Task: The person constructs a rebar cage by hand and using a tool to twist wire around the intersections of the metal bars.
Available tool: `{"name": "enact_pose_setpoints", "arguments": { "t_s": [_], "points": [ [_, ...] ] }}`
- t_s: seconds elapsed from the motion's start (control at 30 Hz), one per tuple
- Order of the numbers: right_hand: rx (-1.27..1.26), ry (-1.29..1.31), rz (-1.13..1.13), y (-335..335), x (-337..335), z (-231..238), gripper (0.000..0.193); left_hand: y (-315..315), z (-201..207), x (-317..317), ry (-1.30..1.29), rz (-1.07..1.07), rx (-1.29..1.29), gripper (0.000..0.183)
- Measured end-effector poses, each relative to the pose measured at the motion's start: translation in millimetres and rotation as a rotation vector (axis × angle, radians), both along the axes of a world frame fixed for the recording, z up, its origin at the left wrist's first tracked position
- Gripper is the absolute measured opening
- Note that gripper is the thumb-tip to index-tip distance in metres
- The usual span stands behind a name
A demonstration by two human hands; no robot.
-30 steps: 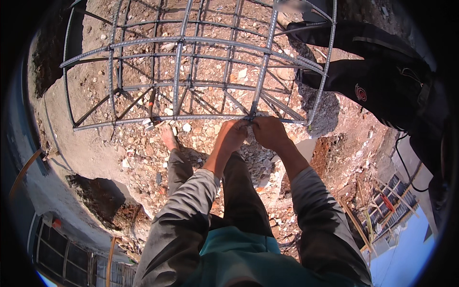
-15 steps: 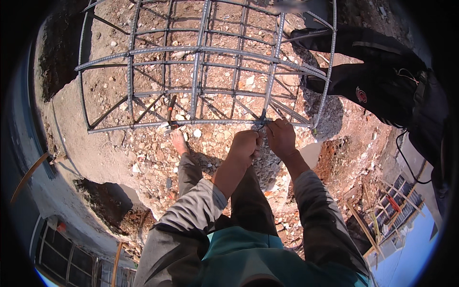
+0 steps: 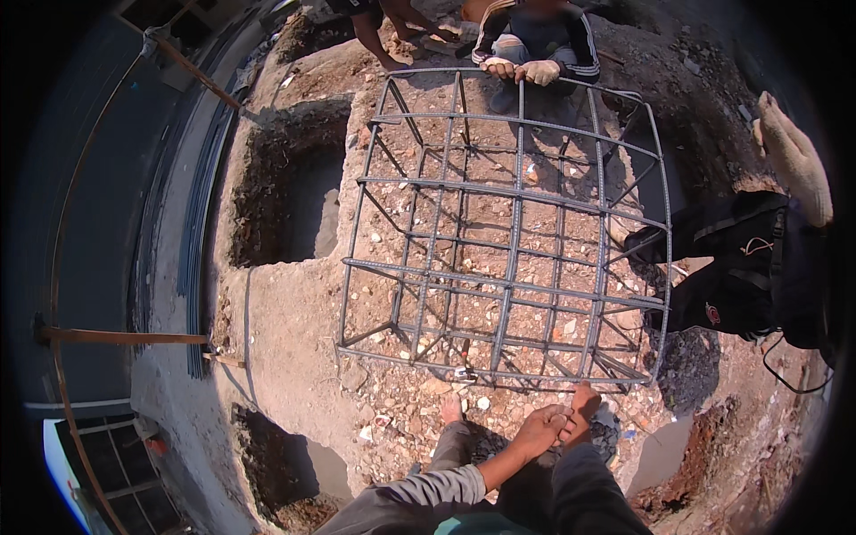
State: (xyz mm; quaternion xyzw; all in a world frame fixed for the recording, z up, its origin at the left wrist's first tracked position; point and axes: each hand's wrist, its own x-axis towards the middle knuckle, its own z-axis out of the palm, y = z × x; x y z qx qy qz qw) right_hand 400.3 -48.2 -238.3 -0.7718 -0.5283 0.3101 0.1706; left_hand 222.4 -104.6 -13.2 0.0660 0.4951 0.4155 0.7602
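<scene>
A cage of ribbed steel bars (image 3: 517,192) stands on stony ground in front of me. Close to its near right edge, my two hands are together. My left hand (image 3: 542,431) has its fingers curled against my right hand; whatever they pinch is too small to make out. My right hand (image 3: 584,407) is closed too, just below the near bar, and its grip is partly hidden. Left of my hands, a small tool with a dark and orange handle (image 3: 465,349) is at the near bar, by my bare foot (image 3: 452,408).
Across the cage, a person's gloved hands (image 3: 519,71) rest on the far bar. Another person in dark clothes (image 3: 727,267) is at the right, one gloved hand (image 3: 796,160) raised. Dug pits (image 3: 290,192) lie left; a bundle of bars (image 3: 198,259) runs beyond.
The view has lifted, showing the whole cage and the people beyond. My hands have come off the near bar and closer together. The raised glove at the right has come into view.
</scene>
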Motion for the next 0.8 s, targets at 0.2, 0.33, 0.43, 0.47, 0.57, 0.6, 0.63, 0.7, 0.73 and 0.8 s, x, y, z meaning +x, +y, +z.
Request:
{"name": "enact_pose_setpoints", "arguments": {
  "t_s": [0.2, 0.33, 0.43, 0.47, 0.57, 0.6, 0.63, 0.7, 0.73, 0.8],
  "points": [
    [-0.368, 0.245, -0.416, 29, -17, 25, 0.038, -178, 20, -144, 0.436, 0.028, -0.333, 0.026],
    [-0.297, -0.221, 0.422, 42, -60, 203, 0.027, -371, -1, -221, 0.862, 0.026, -0.485, 0.032],
    [0.18, -0.395, 0.827, 62, -16, 202, 0.022, -411, 18, -221, 0.992, -0.139, -0.57, 0.034],
    [0.189, -0.498, 1.022, 74, -13, 203, 0.023, -422, 14, -216, 1.08, -0.198, -0.55, 0.033],
    [0.199, -0.609, 1.293, 85, 4, 184, 0.019, -432, 11, -196, 1.223, -0.432, -0.326, 0.027],
    [0.155, -0.59, 1.305, 86, 5, 181, 0.018, -422, 16, -182, 1.143, -0.378, -0.461, 0.025],
    [0.114, -0.561, 1.314, 85, 1, 188, 0.018, -425, 19, -175, 1.059, -0.273, -0.441, 0.027],
    [0.112, -0.524, 1.315, 80, 4, 164, 0.022, -426, 27, -170, 0.994, -0.197, -0.415, 0.031],
    [0.124, -0.497, 1.288, 75, -5, 157, 0.024, -435, 25, -171, 1.044, -0.198, -0.399, 0.032],
    [0.146, -0.48, 1.221, 73, -16, 158, 0.027, -446, 10, -170, 1.122, -0.202, -0.34, 0.033]
  ]
}}
